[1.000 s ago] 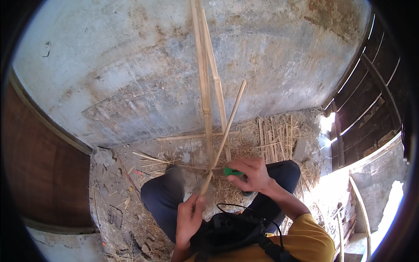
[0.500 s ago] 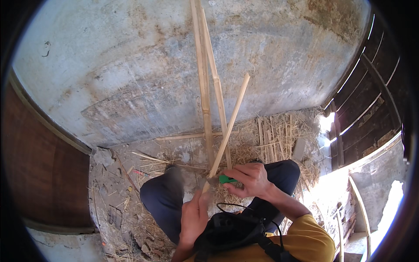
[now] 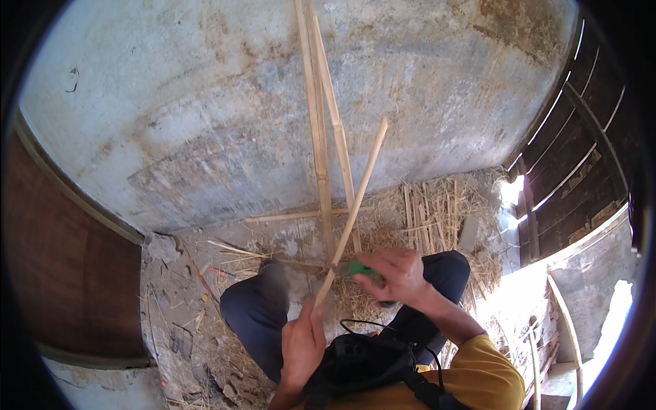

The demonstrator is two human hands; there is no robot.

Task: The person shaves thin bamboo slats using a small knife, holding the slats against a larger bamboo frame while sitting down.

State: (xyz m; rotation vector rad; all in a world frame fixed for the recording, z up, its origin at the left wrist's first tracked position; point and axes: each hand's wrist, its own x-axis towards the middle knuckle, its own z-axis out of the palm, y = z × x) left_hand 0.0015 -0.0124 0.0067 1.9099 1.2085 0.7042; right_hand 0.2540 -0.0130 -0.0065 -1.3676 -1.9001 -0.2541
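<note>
My left hand (image 3: pixel 302 344) grips the lower end of a pale bamboo strip (image 3: pixel 360 195), which slants up and away to the right. In my right hand (image 3: pixel 396 275) is a knife (image 3: pixel 360 268) with a green handle, my fingers wrapped round it. Its blade is blurred and lies against or very near the strip, a little above my left hand. Behind the strip, two longer bamboo lengths (image 3: pixel 317 123) lean on the wall. My knees are bent on either side of the work.
Shavings (image 3: pixel 383 239) and a pile of split sticks (image 3: pixel 430 219) cover the floor by the weathered wall (image 3: pixel 225 123). A brown wooden panel (image 3: pixel 72 253) stands at left, dark slats (image 3: pixel 581 157) at right. A black pouch (image 3: pixel 355 365) with a cable hangs at my front.
My right hand and the knife have moved slightly up and right along the strip. The strip's far end has shifted a little left. My left hand keeps its hold.
</note>
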